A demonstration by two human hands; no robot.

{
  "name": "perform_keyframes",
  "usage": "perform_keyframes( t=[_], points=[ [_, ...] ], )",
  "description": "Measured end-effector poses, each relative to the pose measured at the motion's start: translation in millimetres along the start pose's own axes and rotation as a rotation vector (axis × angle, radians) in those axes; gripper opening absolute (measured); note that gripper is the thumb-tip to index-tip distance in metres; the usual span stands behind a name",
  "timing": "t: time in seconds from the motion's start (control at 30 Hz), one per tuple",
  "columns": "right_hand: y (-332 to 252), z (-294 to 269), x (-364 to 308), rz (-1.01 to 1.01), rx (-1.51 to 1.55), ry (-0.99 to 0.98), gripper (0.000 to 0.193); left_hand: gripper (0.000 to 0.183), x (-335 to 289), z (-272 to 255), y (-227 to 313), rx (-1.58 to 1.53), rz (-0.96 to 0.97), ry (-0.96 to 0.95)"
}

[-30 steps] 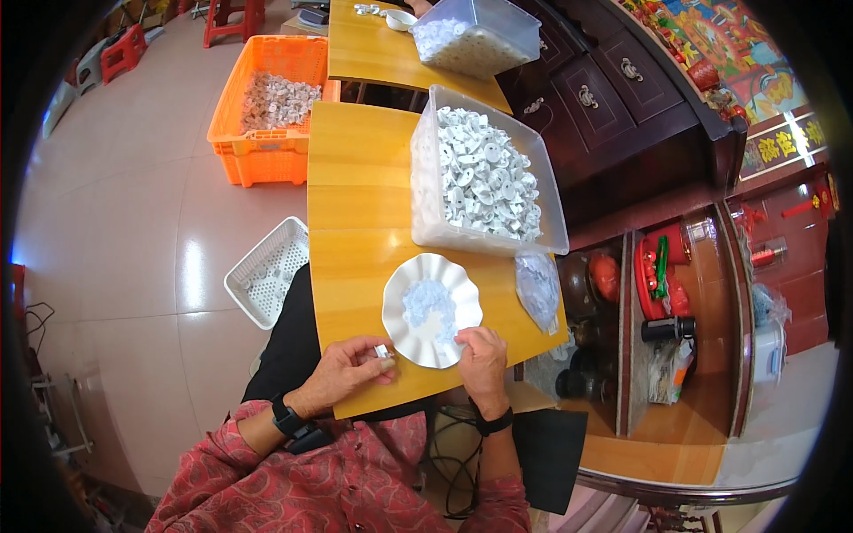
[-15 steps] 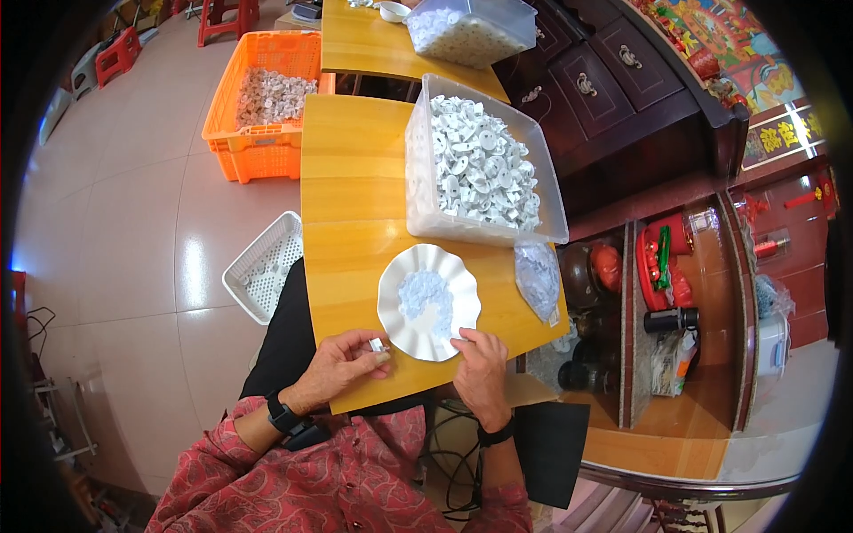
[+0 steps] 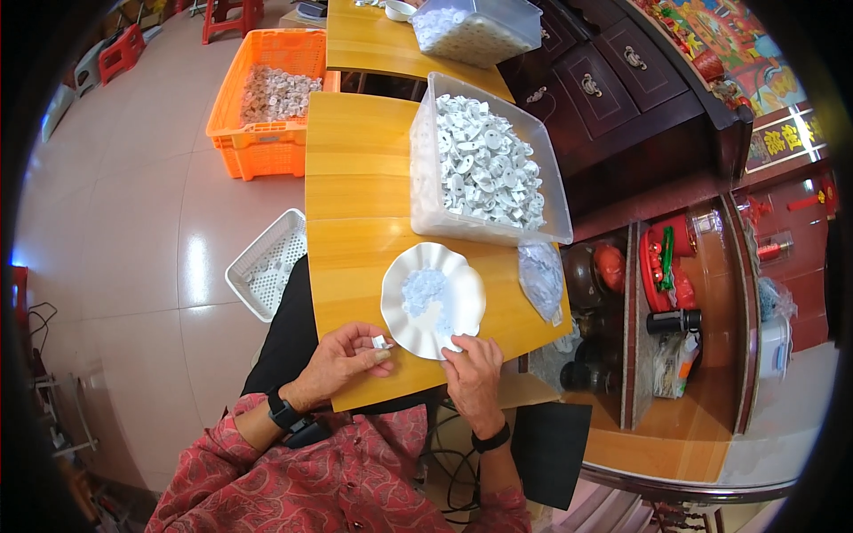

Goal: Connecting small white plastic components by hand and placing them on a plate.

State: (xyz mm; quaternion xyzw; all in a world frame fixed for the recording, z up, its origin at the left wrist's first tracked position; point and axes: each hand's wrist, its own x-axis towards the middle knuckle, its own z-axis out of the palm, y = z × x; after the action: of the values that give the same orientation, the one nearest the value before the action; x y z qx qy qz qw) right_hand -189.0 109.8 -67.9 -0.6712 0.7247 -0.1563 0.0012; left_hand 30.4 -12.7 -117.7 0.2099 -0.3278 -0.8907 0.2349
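My left hand (image 3: 345, 364) pinches a small white plastic part (image 3: 380, 342) between thumb and fingers, just left of a plate's near edge. The white plate (image 3: 472, 293) has a wavy rim and holds a scatter of tiny pale-blue pieces (image 3: 425, 291). At its near right rim, my right hand (image 3: 474, 377) has thumb and fingertips drawn together; whatever may be between them is too small to make out. Beyond the plate, a clear plastic bin (image 3: 425, 197) is heaped with white plastic parts (image 3: 489, 164).
A bag of pale-blue pieces (image 3: 540, 282) lies right of the plate on the yellow wooden table (image 3: 355, 169). Left on the floor are an orange crate (image 3: 258, 138) of small parts and a white basket (image 3: 249, 289). Another clear bin (image 3: 480, 40) stands at the back; dark cabinets (image 3: 595, 89) rise at right.
My right hand has shifted slightly left along the plate's near rim, its fingers more drawn together. My left hand still holds the white part in nearly the same place.
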Motion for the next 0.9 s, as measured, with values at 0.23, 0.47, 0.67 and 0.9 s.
perform_keyframes(
  t=[0.23, 0.47, 0.67, 0.9],
  points=[
    [-3, 1, 1, 0.036, 0.133, 0.098, 0.012, 0.027, 0, 1, -1, -0.033, -0.016, 0.003],
    [-20, 3, 7, 0.555, 0.79, 0.077, 0.005, 0.033, -1, 2, 5, -0.216, -0.054, -0.046],
    [-36, 4, 18, 0.547, 0.997, 0.013, 0.011, 0.039, -1, -1, 4, -0.36, -0.02, -0.14],
    [-49, 8, 26, 0.467, 1.07, 0.013, 0.013, 0.039, -2, -5, 3, -0.407, -0.053, -0.162]
  ],
)
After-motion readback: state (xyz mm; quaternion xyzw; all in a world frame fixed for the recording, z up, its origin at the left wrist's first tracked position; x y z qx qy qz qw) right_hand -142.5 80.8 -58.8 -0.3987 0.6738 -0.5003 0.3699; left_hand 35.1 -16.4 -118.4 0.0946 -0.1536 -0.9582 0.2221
